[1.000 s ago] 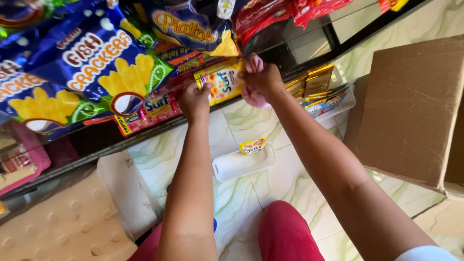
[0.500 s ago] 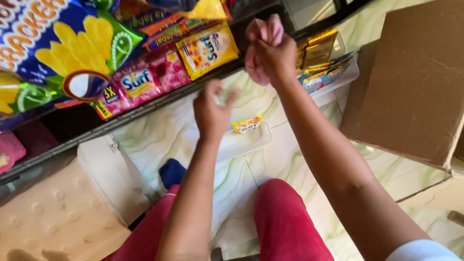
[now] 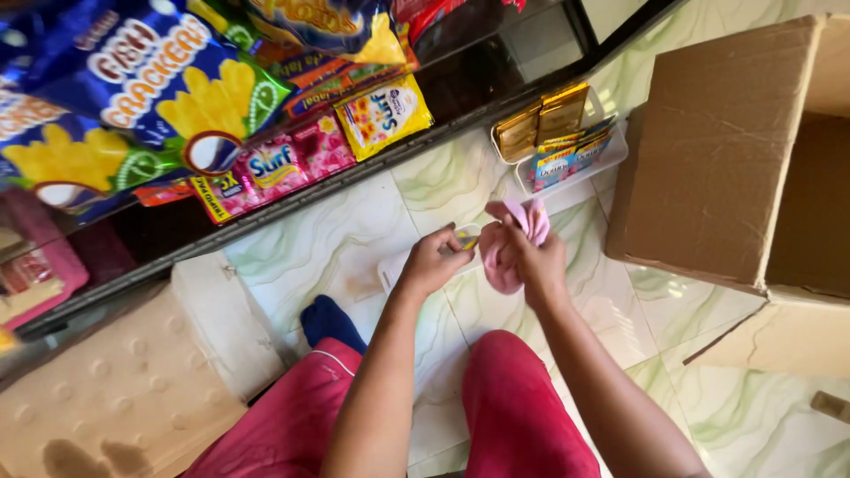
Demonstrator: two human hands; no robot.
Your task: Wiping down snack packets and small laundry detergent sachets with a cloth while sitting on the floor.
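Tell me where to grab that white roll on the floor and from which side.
Take the white roll around its bare left end, fingers coming down from above. It lies flat on the tile and the left hand covers its right end, so probably only that end is free. The right hand holds a pink cloth.

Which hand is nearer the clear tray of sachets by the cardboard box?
Right. The right hand, holding a pink cloth, is just below the tray; the left hand is farther left.
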